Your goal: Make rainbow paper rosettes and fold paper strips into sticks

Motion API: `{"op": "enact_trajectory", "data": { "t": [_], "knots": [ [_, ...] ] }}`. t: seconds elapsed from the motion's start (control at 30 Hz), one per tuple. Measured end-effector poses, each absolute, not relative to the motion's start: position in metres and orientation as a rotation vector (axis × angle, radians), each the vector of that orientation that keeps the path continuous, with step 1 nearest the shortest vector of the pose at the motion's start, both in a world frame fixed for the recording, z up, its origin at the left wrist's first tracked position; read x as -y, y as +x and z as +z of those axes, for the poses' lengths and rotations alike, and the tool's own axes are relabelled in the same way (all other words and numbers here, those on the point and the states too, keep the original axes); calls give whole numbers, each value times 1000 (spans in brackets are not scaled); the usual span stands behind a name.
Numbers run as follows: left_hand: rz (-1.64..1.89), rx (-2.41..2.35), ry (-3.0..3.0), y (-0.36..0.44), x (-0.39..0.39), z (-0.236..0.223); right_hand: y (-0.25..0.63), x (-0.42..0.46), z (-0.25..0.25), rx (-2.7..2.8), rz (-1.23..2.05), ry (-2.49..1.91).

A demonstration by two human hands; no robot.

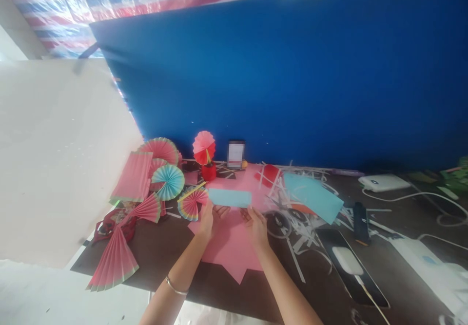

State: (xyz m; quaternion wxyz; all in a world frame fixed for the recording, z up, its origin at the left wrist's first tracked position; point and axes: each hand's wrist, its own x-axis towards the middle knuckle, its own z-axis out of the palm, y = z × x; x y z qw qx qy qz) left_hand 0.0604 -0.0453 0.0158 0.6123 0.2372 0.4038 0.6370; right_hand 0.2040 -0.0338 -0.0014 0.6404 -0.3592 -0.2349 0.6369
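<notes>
Between my two hands a light blue strip of paper (230, 198) is held up lengthwise, one end in each hand. My left hand (210, 218) pinches its left end, and my right hand (256, 221) pinches its right end. Beneath them, pink paper sheets (232, 247) lie on the dark table. Just left of my left hand is a pleated pink paper fan with a rainbow edge (192, 204). Close to my right hand sits a roll of tape (278, 223), partly covered by white paper strips.
Several pleated paper fans (116, 261) crowd the left side. A red pot with a round paper flower (204, 148) and a small screen (236, 154) stand at the back. Rightward are blue paper (314, 196), paper scraps (307, 237), a phone (369, 286) and cabled white devices (385, 182).
</notes>
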Motion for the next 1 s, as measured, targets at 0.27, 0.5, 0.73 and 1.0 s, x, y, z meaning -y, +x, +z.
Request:
{"op": "enact_trajectory", "data": {
  "t": [0.27, 0.5, 0.73, 1.0],
  "knots": [
    [1471, -966, 551, 47, 45, 10, 214, 36, 9, 888, 1361, -1001],
    [1500, -1160, 700, 41, 46, 12, 230, 31, 18, 1227, 938, -1194],
    [1385, -1059, 1144, 15, 43, 4, 237, 25, 8, 1068, 1111, -1170],
    [1313, -1187, 1377, 7, 42, 2, 257, 19, 7, 1102, 1348, -942]
  ]
}}
